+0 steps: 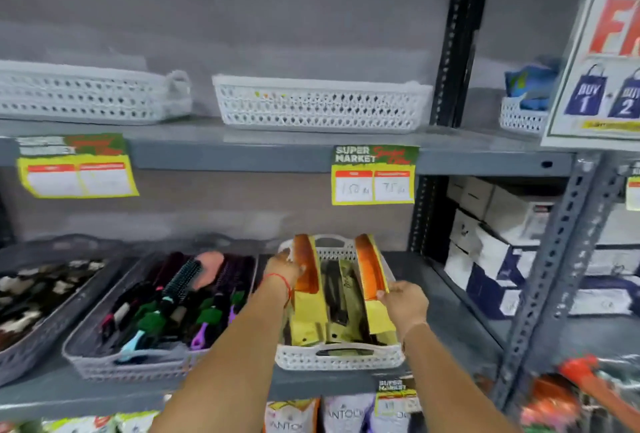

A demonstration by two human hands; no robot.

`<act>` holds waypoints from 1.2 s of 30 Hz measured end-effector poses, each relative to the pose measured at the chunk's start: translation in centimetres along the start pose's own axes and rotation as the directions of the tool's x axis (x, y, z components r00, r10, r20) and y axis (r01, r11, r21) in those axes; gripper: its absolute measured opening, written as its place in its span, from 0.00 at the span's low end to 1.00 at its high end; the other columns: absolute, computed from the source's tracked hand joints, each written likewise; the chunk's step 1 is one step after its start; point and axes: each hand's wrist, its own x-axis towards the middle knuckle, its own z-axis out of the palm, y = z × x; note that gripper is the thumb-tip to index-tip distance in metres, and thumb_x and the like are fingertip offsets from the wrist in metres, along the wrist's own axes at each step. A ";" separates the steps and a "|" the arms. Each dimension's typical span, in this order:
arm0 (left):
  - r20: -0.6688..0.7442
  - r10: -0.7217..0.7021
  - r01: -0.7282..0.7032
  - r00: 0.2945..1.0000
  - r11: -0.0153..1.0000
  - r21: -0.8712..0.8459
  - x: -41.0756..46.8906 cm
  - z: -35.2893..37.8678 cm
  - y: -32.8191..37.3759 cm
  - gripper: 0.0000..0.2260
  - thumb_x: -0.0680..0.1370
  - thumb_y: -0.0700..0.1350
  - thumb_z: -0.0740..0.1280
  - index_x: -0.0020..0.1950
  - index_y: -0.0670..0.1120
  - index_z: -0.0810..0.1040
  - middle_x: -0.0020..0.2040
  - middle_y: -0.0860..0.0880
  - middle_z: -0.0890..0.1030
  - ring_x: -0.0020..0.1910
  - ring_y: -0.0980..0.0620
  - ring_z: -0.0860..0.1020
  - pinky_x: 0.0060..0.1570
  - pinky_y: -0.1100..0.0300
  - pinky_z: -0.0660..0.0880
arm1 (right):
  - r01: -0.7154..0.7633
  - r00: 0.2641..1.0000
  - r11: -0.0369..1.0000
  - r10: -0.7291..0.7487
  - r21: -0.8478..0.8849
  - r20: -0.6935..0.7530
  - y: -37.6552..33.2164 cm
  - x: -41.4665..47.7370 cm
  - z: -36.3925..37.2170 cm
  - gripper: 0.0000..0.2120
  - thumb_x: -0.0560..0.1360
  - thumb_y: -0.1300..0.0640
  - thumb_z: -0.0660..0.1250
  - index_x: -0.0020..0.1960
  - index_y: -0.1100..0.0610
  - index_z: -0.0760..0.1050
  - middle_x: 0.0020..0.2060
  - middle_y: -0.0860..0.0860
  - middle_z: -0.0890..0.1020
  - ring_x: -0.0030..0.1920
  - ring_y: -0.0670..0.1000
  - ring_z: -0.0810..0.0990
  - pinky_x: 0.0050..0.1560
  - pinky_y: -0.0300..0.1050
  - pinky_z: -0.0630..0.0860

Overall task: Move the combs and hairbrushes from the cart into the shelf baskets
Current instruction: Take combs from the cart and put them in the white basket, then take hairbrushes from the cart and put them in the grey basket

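My left hand (pixel 284 264) grips one packaged orange comb (pixel 306 264) near its upper end; my right hand (pixel 403 299) pinches a second orange comb (pixel 370 268) at its yellow backing card. Both combs stand on edge, tilted, inside the white basket (pixel 339 360) on the lower shelf (pixel 446 314), one along each side wall. Dark combs (pixel 337 294) in yellowish packets lie flat between them. Just beside, to the left, a grey basket (pixel 114 363) holds mixed hairbrushes (pixel 180 280). Further left, another grey basket (pixel 31 349) holds blurred dark items I cannot identify. On the upper shelf, an upper white basket (pixel 322 106) sits above a price tag (pixel 374 176).
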 end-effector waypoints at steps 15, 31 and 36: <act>-0.180 0.049 -0.100 0.982 0.953 -0.286 0.1 2.1 -5.4 0.19 0.78 0.52 0.60 0.61 0.41 0.78 0.56 0.36 0.82 0.57 0.40 0.80 0.56 0.56 0.74 | 0.365 0.931 0.887 -0.353 -0.283 0.095 -2.0 -0.4 4.6 0.15 0.75 0.54 0.60 0.59 0.57 0.74 0.54 0.59 0.80 0.57 0.59 0.76 0.60 0.48 0.72; -0.049 -0.814 0.494 0.579 0.397 -0.774 -27.0 -14.7 -48.9 0.17 0.79 0.57 0.56 0.37 0.45 0.71 0.34 0.47 0.73 0.30 0.51 0.69 0.32 0.65 0.59 | 0.244 0.330 0.967 -0.008 -0.078 0.944 -3.6 -31.2 33.5 0.18 0.76 0.38 0.53 0.53 0.51 0.68 0.42 0.55 0.78 0.29 0.51 0.74 0.30 0.37 0.68; 0.124 -0.901 0.626 0.415 0.184 -0.758 -29.3 -9.3 -57.1 0.14 0.78 0.54 0.61 0.41 0.45 0.72 0.28 0.47 0.74 0.20 0.53 0.68 0.29 0.66 0.58 | 0.350 0.187 0.904 0.190 -0.246 0.964 3.3 -35.5 41.6 0.28 0.77 0.41 0.54 0.66 0.62 0.66 0.43 0.59 0.75 0.33 0.54 0.73 0.30 0.41 0.65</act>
